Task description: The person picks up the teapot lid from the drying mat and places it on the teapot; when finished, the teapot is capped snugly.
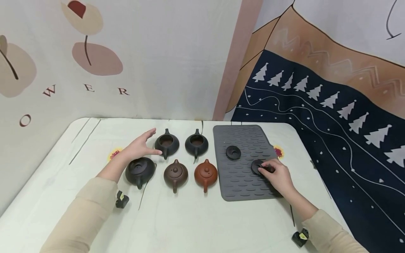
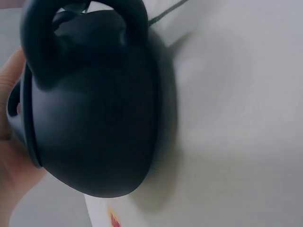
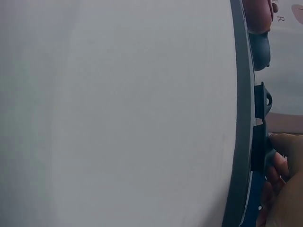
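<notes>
My left hand is spread beside a lidless black teapot, thumb tip right at its near side. Below that forearm stands a lidded black teapot; in the left wrist view the lidded teapot fills the middle and hides much of the hand. My right hand pinches a round black lid low over the grey mat. In the right wrist view the fingers of the right hand grip the lid by its knob. Another black lid lies on the mat.
A second lidless black teapot stands in the back row. In front are a lidded dark brown teapot and a reddish-brown one. The grey ridged mat lies on the white table, with patterned fabric behind.
</notes>
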`<action>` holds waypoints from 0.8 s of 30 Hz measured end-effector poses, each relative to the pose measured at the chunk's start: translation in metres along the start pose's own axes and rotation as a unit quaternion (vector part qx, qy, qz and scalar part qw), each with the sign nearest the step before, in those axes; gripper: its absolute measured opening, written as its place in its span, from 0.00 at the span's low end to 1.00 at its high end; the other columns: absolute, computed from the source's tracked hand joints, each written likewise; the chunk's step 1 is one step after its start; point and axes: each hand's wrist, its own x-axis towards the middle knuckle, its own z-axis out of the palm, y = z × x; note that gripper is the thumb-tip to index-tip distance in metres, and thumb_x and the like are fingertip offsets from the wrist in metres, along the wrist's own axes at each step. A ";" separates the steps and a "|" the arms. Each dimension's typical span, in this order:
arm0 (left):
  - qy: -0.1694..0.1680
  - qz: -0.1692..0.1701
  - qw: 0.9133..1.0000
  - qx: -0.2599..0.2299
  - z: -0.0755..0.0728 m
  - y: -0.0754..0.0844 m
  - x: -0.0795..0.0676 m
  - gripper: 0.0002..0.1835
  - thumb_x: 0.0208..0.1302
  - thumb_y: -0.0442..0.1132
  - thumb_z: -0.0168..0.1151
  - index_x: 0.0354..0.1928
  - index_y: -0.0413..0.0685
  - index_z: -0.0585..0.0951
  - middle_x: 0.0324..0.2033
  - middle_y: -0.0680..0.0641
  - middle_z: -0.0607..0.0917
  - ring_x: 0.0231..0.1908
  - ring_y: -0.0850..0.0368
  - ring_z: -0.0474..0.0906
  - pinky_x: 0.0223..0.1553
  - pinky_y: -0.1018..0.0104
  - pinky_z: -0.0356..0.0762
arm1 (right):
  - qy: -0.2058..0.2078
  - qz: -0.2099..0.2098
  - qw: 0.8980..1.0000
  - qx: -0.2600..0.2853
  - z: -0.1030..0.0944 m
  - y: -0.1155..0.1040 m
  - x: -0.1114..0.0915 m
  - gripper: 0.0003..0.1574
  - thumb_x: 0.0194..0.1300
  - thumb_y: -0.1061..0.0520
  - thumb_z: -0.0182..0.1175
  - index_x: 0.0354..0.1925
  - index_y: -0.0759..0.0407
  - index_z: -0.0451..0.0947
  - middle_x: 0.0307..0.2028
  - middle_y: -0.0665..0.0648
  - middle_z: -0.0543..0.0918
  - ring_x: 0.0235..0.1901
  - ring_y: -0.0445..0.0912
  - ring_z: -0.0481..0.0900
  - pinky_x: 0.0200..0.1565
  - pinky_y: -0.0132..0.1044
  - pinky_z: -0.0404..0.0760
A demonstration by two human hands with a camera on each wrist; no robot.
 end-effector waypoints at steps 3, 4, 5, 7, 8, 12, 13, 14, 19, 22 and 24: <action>-0.007 -0.002 1.000 -0.004 0.000 -0.002 0.001 0.59 0.50 0.50 0.75 0.74 0.35 0.47 0.70 0.32 0.54 0.69 0.34 0.47 0.66 0.38 0.47 | 0.000 0.006 1.000 -0.003 0.000 -0.002 0.000 0.09 0.54 0.60 0.71 0.33 0.62 0.83 0.35 0.56 0.80 0.31 0.47 0.74 0.33 0.40 0.74; -0.009 -0.002 1.000 -0.005 0.000 -0.002 0.001 0.59 0.50 0.50 0.75 0.73 0.35 0.48 0.70 0.32 0.54 0.69 0.34 0.47 0.65 0.38 0.47 | -0.001 0.008 1.000 -0.004 0.000 -0.003 0.000 0.09 0.54 0.61 0.71 0.33 0.62 0.83 0.35 0.57 0.80 0.32 0.48 0.74 0.34 0.41 0.74; -0.010 -0.003 1.000 -0.005 0.000 -0.003 0.002 0.59 0.50 0.50 0.75 0.73 0.35 0.48 0.70 0.32 0.54 0.69 0.34 0.47 0.65 0.38 0.47 | -0.002 0.009 1.000 -0.005 0.000 -0.003 0.000 0.08 0.54 0.61 0.71 0.33 0.62 0.83 0.35 0.57 0.80 0.32 0.48 0.75 0.34 0.42 0.74; -0.014 -0.002 1.000 -0.003 0.000 -0.004 0.002 0.58 0.50 0.50 0.75 0.73 0.34 0.49 0.70 0.32 0.54 0.69 0.34 0.47 0.65 0.38 0.48 | -0.003 0.011 1.000 -0.007 0.000 -0.005 0.001 0.08 0.54 0.61 0.71 0.33 0.62 0.82 0.35 0.57 0.80 0.32 0.49 0.74 0.34 0.42 0.74; -0.016 -0.001 1.000 -0.002 0.000 -0.004 0.002 0.58 0.50 0.50 0.75 0.73 0.34 0.49 0.70 0.32 0.54 0.69 0.34 0.47 0.65 0.38 0.48 | -0.004 0.012 1.000 -0.008 -0.001 -0.005 0.001 0.08 0.54 0.61 0.71 0.32 0.62 0.82 0.35 0.57 0.80 0.32 0.48 0.74 0.34 0.42 0.74; -0.024 0.001 1.000 0.001 0.000 -0.005 0.002 0.57 0.50 0.51 0.75 0.73 0.34 0.51 0.70 0.32 0.55 0.69 0.35 0.49 0.65 0.39 0.49 | -0.006 0.011 1.000 -0.009 -0.002 -0.008 0.002 0.07 0.54 0.61 0.71 0.31 0.62 0.82 0.34 0.57 0.80 0.30 0.48 0.73 0.33 0.41 0.73; -0.026 0.001 1.000 0.002 0.001 -0.005 0.003 0.57 0.50 0.51 0.75 0.73 0.34 0.51 0.70 0.32 0.56 0.69 0.35 0.49 0.65 0.39 0.49 | -0.006 0.011 1.000 -0.010 -0.003 -0.009 0.002 0.07 0.54 0.61 0.71 0.31 0.61 0.82 0.34 0.57 0.80 0.30 0.48 0.73 0.32 0.41 0.73; -0.029 0.001 1.000 0.004 0.001 -0.005 0.003 0.57 0.50 0.51 0.75 0.73 0.34 0.52 0.70 0.32 0.56 0.69 0.35 0.50 0.65 0.39 0.50 | -0.006 0.009 1.000 -0.010 -0.003 -0.010 0.003 0.07 0.53 0.61 0.71 0.31 0.61 0.82 0.34 0.57 0.80 0.30 0.48 0.73 0.32 0.41 0.73; -0.037 0.003 0.999 0.020 0.002 -0.005 0.005 0.57 0.49 0.52 0.75 0.72 0.33 0.54 0.69 0.31 0.57 0.68 0.34 0.51 0.65 0.39 0.50 | -0.002 -0.003 1.000 -0.008 -0.005 -0.019 0.006 0.06 0.54 0.62 0.71 0.30 0.61 0.82 0.35 0.56 0.81 0.31 0.48 0.75 0.33 0.42 0.74; -0.041 0.001 0.999 0.030 0.003 -0.005 0.006 0.56 0.48 0.53 0.75 0.71 0.33 0.56 0.67 0.30 0.60 0.67 0.32 0.52 0.64 0.38 0.51 | 0.001 -0.011 1.000 0.002 -0.007 -0.026 0.009 0.06 0.54 0.62 0.71 0.30 0.60 0.82 0.34 0.55 0.81 0.33 0.49 0.76 0.35 0.43 0.76; -0.041 0.003 0.998 0.039 0.003 -0.005 0.007 0.55 0.49 0.52 0.75 0.71 0.33 0.57 0.66 0.29 0.61 0.66 0.32 0.54 0.64 0.37 0.52 | 0.003 -0.016 1.000 0.009 -0.008 -0.031 0.011 0.06 0.53 0.62 0.71 0.30 0.60 0.82 0.34 0.55 0.81 0.34 0.50 0.77 0.37 0.44 0.77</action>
